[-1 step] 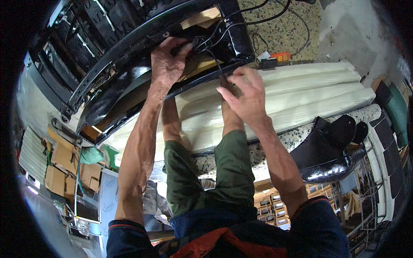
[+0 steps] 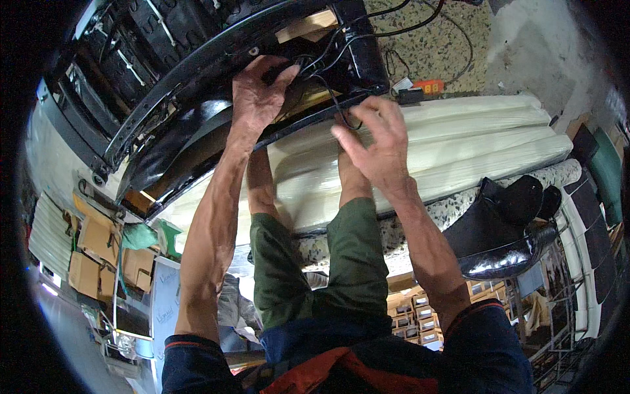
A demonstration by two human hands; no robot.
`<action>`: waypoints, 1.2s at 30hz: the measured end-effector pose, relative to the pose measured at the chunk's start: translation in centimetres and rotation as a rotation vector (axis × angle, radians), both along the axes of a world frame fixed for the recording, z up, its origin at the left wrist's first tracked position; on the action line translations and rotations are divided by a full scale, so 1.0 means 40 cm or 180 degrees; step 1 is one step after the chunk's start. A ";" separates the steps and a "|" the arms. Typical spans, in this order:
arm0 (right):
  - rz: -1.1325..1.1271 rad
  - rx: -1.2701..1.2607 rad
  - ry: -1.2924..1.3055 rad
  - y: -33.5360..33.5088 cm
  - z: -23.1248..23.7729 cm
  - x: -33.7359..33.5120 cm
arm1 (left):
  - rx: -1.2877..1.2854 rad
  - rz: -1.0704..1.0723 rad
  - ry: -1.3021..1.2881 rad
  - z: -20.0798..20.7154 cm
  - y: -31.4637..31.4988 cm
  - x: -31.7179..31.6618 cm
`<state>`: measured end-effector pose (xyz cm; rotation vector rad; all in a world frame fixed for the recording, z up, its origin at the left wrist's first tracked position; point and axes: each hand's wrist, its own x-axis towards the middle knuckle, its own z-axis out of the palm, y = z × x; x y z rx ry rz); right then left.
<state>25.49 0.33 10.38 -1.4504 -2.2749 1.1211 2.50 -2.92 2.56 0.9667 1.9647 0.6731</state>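
Note:
A black furniture frame (image 2: 174, 92), with dark upholstery and an exposed wooden part, lies across the upper left. My left hand (image 2: 258, 98) reaches into its open side, thumb and fingers pinched together on a bunch of thin black cable (image 2: 330, 90). The cable's lower stretch drops over the frame's edge and bends into a small loop. Beside that loop is my right hand (image 2: 380, 141), its thumb and fingers apart and curved around the gap where the cable hangs. The fingertips of the left hand are partly hidden among the cables.
Long wrapped cream foam pieces (image 2: 459, 131) lie under the frame and around my legs. A black upholstered piece (image 2: 502, 226) rests on a speckled foam roll at right. An orange device (image 2: 430, 86) sits on the speckled floor. Cardboard boxes (image 2: 98, 240) stand at left.
My right hand has shifted slightly right, and the cable near its fingers now curls into a loop. My left hand has barely moved, its thumb a little higher.

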 end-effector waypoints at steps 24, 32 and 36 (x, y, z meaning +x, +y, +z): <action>-0.0325 -0.0672 -0.1189 0.100 -0.109 -0.166 | -0.0116 -0.0668 -0.0597 -0.019 0.013 0.000; -0.0045 -0.0363 -0.1256 0.102 -0.112 -0.167 | 0.0114 -0.0731 -0.0410 -0.013 0.023 0.004; -0.0380 -0.0126 -0.0795 0.095 -0.122 -0.151 | -0.0095 -0.0646 -0.0329 -0.010 0.038 0.024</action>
